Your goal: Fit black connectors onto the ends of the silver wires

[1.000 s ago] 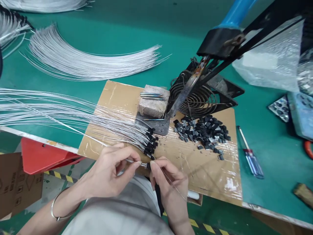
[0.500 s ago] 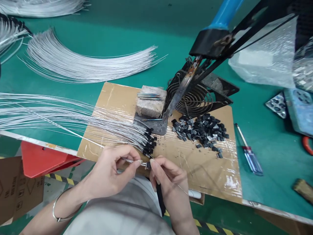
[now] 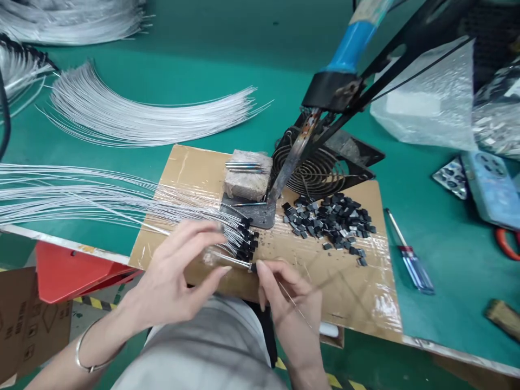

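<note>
My right hand (image 3: 290, 298) pinches a small black connector (image 3: 253, 267) between thumb and fingers. From the connector, thin white wires (image 3: 233, 261) run left towards my other hand. A fine solder-like wire (image 3: 296, 305) also passes through my right hand. My left hand (image 3: 173, 281) is open around the wires, its thumb and fingers apart. Just beyond it lies a bundle of white wires (image 3: 122, 200) with black connectors (image 3: 247, 238) at their ends. The soldering iron (image 3: 296, 154) slants down, its tip end near a dark metal plate (image 3: 260, 216).
Loose black connectors (image 3: 335, 222) are heaped on the cardboard (image 3: 353, 298). A wrapped block (image 3: 247, 187) carries metal bits. Behind stands a fan (image 3: 320, 168). To the right are a screwdriver (image 3: 410, 254), a phone (image 3: 493, 189) and a plastic bag (image 3: 426, 103). Another white wire bundle (image 3: 142, 122) lies at the back.
My left hand has let go of the white wires and spread its fingers. My right hand keeps hold of the connector. The view has shifted slightly.
</note>
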### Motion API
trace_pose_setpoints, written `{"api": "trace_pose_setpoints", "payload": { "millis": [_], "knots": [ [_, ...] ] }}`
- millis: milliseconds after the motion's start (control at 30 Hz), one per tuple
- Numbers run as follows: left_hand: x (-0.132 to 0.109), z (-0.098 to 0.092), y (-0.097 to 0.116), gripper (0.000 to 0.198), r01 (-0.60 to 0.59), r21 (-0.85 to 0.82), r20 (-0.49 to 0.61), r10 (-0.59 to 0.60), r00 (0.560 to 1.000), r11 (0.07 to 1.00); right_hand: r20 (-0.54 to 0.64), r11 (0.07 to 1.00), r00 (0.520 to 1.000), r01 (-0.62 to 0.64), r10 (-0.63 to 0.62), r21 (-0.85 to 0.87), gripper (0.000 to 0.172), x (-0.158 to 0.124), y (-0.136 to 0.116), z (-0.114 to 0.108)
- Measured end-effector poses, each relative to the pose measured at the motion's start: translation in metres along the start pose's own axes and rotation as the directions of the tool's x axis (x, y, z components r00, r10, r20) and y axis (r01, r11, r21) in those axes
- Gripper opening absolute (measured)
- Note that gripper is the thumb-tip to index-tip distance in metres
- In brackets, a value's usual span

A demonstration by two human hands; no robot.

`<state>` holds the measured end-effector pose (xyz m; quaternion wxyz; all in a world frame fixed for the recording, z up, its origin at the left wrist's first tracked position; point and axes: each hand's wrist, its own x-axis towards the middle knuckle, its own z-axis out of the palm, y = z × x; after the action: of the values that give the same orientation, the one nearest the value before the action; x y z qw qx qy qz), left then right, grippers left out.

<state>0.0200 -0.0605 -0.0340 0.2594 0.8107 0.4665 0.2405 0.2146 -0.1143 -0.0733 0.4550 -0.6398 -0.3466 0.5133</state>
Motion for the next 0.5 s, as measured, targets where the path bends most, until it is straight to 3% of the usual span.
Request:
{"api": "trace_pose_setpoints", "payload": {
  "millis": [67,133,233,300,500],
  "knots": [
    [0.004,-0.010,-0.017,0.061,-0.081,0.243,-0.014,0.087,0.996,0.967,-0.062,0.993,0.995,0.073,-0.079,-0.088,0.024,0.003,0.004,-0.001],
    [0.010,-0.020,-0.037,0.094,-0.147,0.403,0.091,0.121,0.989,0.903,-0.077,0.986,0.990,0.106,-0.117,-0.129,0.024,0.006,0.009,-0.002],
    [0.020,-0.035,-0.065,0.111,-0.224,0.451,0.258,0.114,0.959,0.864,-0.121,0.989,0.987,0.095,-0.109,-0.112,0.030,0.009,0.015,-0.004],
    [0.026,-0.044,-0.074,0.101,-0.229,0.453,0.331,0.076,0.941,0.861,-0.151,0.994,0.985,0.066,-0.078,-0.085,0.034,0.009,0.019,-0.008],
    [0.035,-0.046,-0.062,0.023,-0.362,0.468,0.502,0.095,0.860,0.806,-0.236,0.992,0.964,0.119,-0.126,-0.045,0.043,0.013,0.034,-0.026]
  ]
}}
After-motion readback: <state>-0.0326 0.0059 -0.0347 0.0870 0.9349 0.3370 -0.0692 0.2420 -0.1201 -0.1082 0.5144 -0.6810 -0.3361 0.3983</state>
